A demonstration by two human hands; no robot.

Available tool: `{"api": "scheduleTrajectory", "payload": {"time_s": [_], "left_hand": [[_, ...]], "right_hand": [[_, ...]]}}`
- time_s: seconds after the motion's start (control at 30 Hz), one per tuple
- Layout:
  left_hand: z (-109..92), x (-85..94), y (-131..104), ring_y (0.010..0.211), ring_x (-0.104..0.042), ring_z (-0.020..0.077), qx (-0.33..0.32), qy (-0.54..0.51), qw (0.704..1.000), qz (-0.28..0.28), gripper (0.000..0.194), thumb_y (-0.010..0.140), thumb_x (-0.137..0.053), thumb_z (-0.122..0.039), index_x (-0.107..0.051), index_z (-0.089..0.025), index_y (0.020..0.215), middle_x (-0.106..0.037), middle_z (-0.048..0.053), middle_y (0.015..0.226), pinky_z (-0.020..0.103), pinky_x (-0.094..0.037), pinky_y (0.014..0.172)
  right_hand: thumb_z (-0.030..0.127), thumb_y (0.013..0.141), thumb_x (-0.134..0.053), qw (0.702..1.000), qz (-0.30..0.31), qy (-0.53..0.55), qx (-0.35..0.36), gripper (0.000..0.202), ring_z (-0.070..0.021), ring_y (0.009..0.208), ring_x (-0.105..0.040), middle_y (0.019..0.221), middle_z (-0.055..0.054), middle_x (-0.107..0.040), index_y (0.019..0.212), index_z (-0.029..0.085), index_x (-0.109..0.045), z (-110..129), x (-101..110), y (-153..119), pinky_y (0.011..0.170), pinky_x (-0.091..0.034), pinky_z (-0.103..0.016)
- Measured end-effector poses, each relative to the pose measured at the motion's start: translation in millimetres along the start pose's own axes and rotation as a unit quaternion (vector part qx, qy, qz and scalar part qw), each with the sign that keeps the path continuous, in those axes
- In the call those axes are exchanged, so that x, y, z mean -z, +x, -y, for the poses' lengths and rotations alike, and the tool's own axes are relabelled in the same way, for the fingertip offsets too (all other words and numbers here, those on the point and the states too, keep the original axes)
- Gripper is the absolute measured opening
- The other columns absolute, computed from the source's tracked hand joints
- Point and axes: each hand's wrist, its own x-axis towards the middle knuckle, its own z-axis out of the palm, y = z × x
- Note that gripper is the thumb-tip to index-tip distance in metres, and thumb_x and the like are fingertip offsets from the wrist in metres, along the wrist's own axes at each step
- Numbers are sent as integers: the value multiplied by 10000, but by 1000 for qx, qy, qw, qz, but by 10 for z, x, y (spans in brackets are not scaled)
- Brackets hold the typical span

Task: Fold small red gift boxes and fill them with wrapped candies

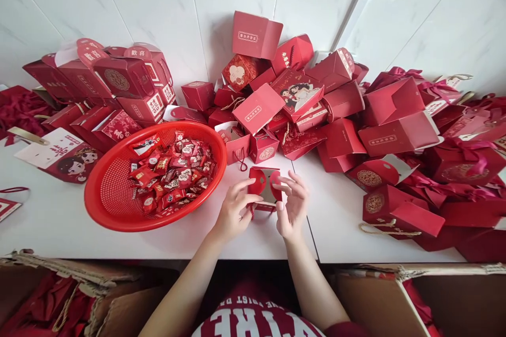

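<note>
A small red gift box stands on the white table in front of me, its top open and its rounded flaps raised, white inside. My left hand grips it from the left, fingertips on the left flap and thumb low by the side. On the opposite side my right hand has its curved fingers at the right flap and its thumb near the front corner. A red plastic basket to the left holds many wrapped candies. Whether any candy lies inside the box is hard to see.
Red gift boxes are heaped against the tiled wall, with more boxes piled at right and a stack at back left. Cardboard cartons stand below the table's front edge, one at each side.
</note>
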Motion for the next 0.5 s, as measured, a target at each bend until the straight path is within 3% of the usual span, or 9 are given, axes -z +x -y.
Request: {"api": "scheduleTrajectory", "payload": {"time_s": [0.13,0.27,0.4,0.5], "left_hand": [[-65,72,-42,1293,-513,234,-17,66,998,19,375,833,-519,22,-679,-233,1056,-548,70,1372,428,-486,1079],[-152,159,-9,1347,-468,273,-59,138,986,67,411,819,-566,-17,-710,-267,1111,-535,53,1417,471,-447,1125],[-223,229,69,1457,-346,350,-48,169,976,130,404,845,-640,-137,-696,-303,1210,-326,51,1596,539,-391,1174],[-236,234,89,1437,-408,329,26,147,976,158,446,868,-605,-113,-647,-280,1280,-150,61,1663,475,-472,1129]], "right_hand": [[332,969,-506,994,88,-62,8,256,-302,1262,-534,1301,-109,-527,1181,275,-638,55,129,54,1033,-487,-550],[542,991,-404,972,206,-106,49,420,-353,1386,-411,1469,-72,-463,1071,278,-721,112,218,147,1147,-348,-612],[645,972,-369,955,254,-141,61,545,-383,1451,-308,1557,-76,-382,1038,239,-727,124,291,202,1173,-309,-615],[638,977,-379,949,274,-148,48,537,-372,1455,-308,1558,-110,-376,1074,211,-690,120,367,222,1167,-334,-592]]}}
